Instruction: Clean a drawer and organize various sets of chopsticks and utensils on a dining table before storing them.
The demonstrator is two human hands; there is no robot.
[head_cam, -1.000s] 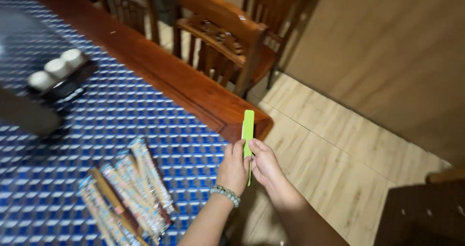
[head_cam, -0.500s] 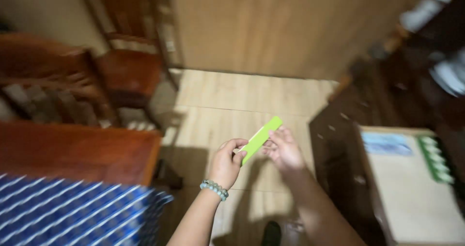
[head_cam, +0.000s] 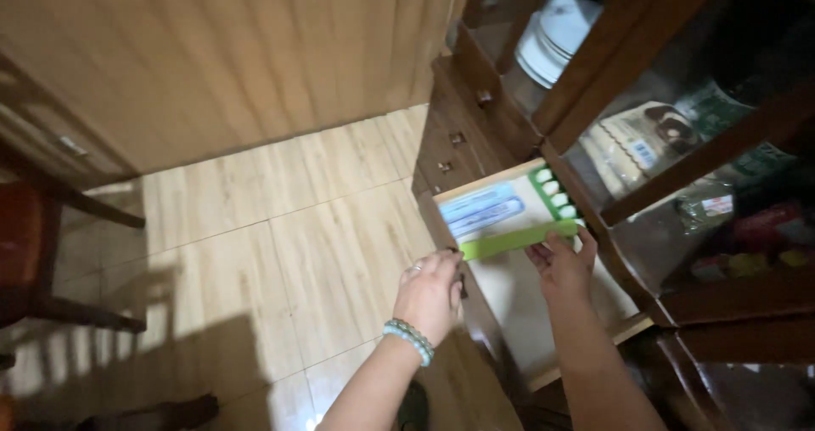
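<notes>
- Our right hand (head_cam: 562, 265) pinches one end of a flat green strip (head_cam: 516, 240), fingers closed on it, and holds it level over the open drawer (head_cam: 518, 312) of a dark wooden cabinet (head_cam: 501, 117).
- Our left hand (head_cam: 431, 295), with a bead bracelet (head_cam: 408, 339) at the wrist, sits at the drawer's front edge beside the strip's other end; its fingers are curled, but we cannot tell whether they grip the strip or the drawer front.
- To handle the strip well here, we judge it best to keep it flat and low over the drawer, guide both ends together so it does not twist, and steer clear of the drawer's sides.
- The strip is long, narrow and thin, bright lime green, plain on the side we see, and looks stiff enough to hold its shape between the two hands.
- Inside the drawer, towards the back, lie a pale blue flat packet (head_cam: 480, 210) and a green tray with white round pieces (head_cam: 553, 195); the strip hangs just in front of them.
- Behind the cabinet's glass doors we see stacked white plates (head_cam: 556, 32) and packaged goods (head_cam: 641, 138); the pale tiled floor (head_cam: 280, 244) stretches to the left.
</notes>
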